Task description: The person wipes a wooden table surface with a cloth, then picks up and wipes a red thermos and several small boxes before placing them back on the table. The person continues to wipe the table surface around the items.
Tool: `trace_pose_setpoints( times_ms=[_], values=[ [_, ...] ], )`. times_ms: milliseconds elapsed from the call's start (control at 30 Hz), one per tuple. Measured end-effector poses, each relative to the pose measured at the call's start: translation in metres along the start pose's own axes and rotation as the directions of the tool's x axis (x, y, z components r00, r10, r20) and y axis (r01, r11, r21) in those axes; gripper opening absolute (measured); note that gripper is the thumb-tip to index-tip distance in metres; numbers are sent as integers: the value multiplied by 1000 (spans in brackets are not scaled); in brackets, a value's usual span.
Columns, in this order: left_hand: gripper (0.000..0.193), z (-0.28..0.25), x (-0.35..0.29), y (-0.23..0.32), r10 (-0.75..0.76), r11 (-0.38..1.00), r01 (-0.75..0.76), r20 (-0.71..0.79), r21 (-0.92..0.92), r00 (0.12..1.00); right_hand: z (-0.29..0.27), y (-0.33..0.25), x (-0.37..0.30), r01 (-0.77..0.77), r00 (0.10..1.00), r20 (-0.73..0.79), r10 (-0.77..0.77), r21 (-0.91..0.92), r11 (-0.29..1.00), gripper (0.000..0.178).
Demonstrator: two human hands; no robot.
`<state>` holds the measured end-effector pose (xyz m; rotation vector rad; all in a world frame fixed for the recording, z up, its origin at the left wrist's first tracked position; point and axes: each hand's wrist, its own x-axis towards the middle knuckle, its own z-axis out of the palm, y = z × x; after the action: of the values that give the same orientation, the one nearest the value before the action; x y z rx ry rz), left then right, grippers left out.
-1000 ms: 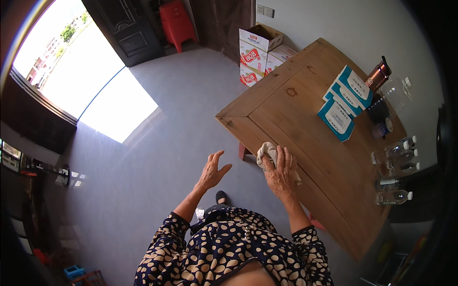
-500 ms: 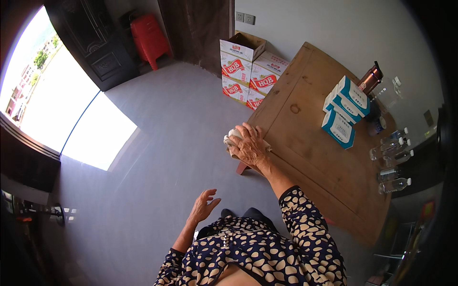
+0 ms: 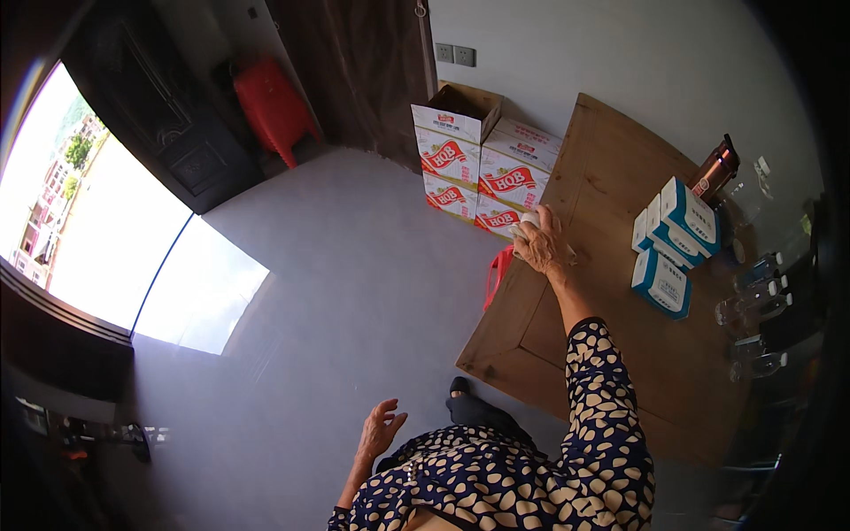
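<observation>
Pale, soft, crumpled cloth (image 3: 528, 221), bunched under the right hand (image 3: 542, 246) at the left edge of the wooden table (image 3: 620, 372), fingers curled down and closed over it, only a light lump showing past the fingertips. Smooth brown boards beneath the palm, grain running lengthwise, a plain straight edge just left of the knuckles and a squared corner nearer the body. Beyond the fingertips, off the table edge, stacked cardboard boxes (image 3: 482, 173), white with red printing, the top one with flaps open. Just below the fingers and under the tabletop, something red and thin (image 3: 498, 273), too hidden to tell. To the right of the wrist, well apart, small white-and-teal cartons (image 3: 671, 239) in a cluster, a brown cylindrical flask (image 3: 714, 173) past them, clear plastic bottles (image 3: 753, 305) further right by the far edge. Bare board open between hand and cartons. Left hand (image 3: 379, 430) low beside the spotted dark sleeve, fingers spread and loosely bent, touching nothing, over wide smooth grey floor (image 3: 336, 292). Red plastic stool (image 3: 270, 106) far off by the dark door.
</observation>
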<state>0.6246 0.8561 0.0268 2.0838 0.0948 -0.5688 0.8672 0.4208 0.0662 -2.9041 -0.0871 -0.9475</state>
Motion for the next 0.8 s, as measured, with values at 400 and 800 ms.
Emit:
trace_pose_setpoints(
  times_ms=[400, 800],
  values=[
    [45, -71, 104, 31, 49, 989, -83, 268, 119, 962, 19, 7, 42, -382, 903, 70, 423, -318, 868, 30],
    [46, -225, 236, 7, 339, 851, -472, 446, 231, 828, -70, -203, -46, -446, 682, 334, 651, -515, 732, 24]
  ],
)
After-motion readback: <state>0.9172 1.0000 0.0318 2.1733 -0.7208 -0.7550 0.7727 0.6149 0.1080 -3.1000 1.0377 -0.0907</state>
